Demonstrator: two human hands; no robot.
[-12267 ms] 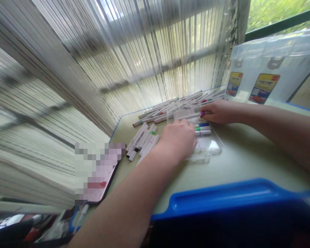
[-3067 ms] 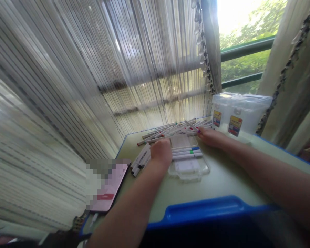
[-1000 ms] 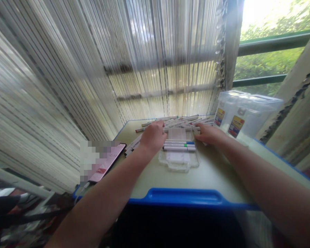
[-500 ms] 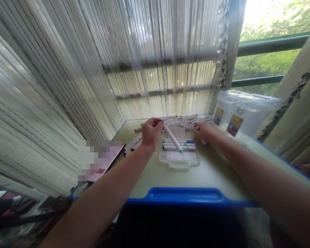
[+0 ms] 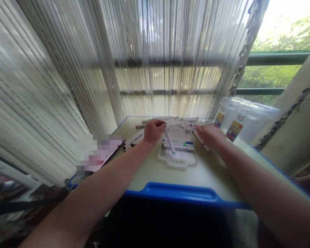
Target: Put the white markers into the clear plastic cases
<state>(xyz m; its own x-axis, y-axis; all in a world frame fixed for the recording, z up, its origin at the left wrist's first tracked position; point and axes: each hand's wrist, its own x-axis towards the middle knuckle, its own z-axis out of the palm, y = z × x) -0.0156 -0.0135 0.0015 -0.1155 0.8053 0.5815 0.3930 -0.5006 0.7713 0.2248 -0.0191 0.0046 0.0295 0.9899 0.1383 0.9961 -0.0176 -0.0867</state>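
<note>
My left hand [image 5: 154, 132] pinches the upper end of a white marker [image 5: 170, 141], whose green-tipped end slants down over an open clear plastic case [image 5: 177, 162]. In the case lie several white markers [image 5: 177, 145] with blue, green and grey bands. To the right of it, my right hand [image 5: 210, 135] is closed at the upper end of another white marker [image 5: 203, 141], with a pinkish band near its lower end. Beyond both hands spreads a loose pile of white markers [image 5: 182, 121] with differently coloured ends.
Two clear lidded bins [image 5: 248, 119] with labels stand at the table's right. At the left are more markers [image 5: 134, 140] with dark ends and a tablet-like screen [image 5: 108, 155], partly blurred. The table's blue front edge [image 5: 181, 193] has a groove. Curtains hang behind.
The view has shifted slightly. My left hand's marker now points more steeply down. My right hand has drawn back a little from the pile, and more of the marker under it shows.
</note>
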